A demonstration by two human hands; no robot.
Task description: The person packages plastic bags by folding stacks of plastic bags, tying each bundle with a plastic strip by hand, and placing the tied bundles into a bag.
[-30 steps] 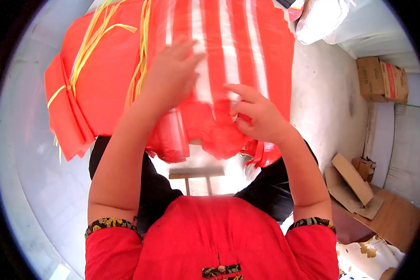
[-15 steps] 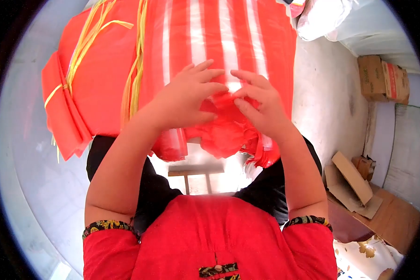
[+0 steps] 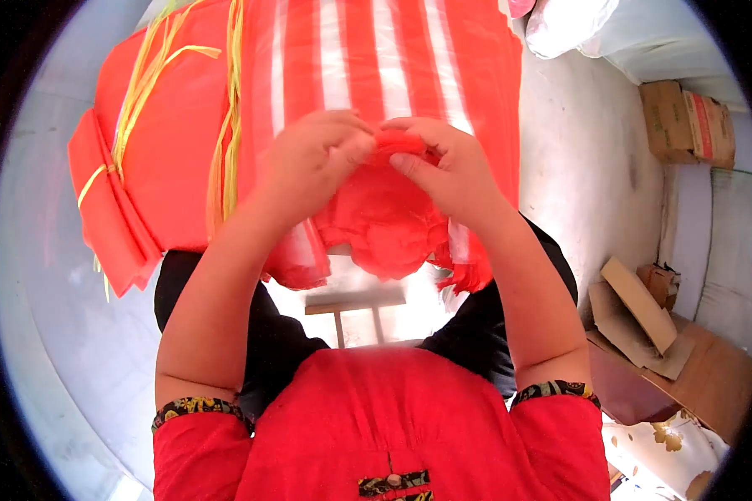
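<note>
In front of me lies a layered stack of thin red plastic sheets (image 3: 301, 50) with whitish stripes, possibly plastic bags. Its near end is gathered into a crumpled red plastic bunch (image 3: 388, 238) that hangs toward my lap. My right hand (image 3: 443, 163) is closed on the upper part of this bunch, thumb below and fingers above. Just left of it, my left hand (image 3: 317, 159) is closed with the fingertips curled together beside the bunch; motion blur hides what they hold, if anything.
Yellow plastic strips (image 3: 232, 108) lie across the stack's left side. A folded red bundle (image 3: 113, 200) tied with yellow strip sits at the left edge. Cardboard boxes (image 3: 685, 125) stand at right, and an opened carton (image 3: 635, 326) rests on a brown surface (image 3: 710, 376).
Both hands were spread above the bunch. Now the right fingers have closed on the red plastic and the left fingers have curled together. The view has shifted slightly.
</note>
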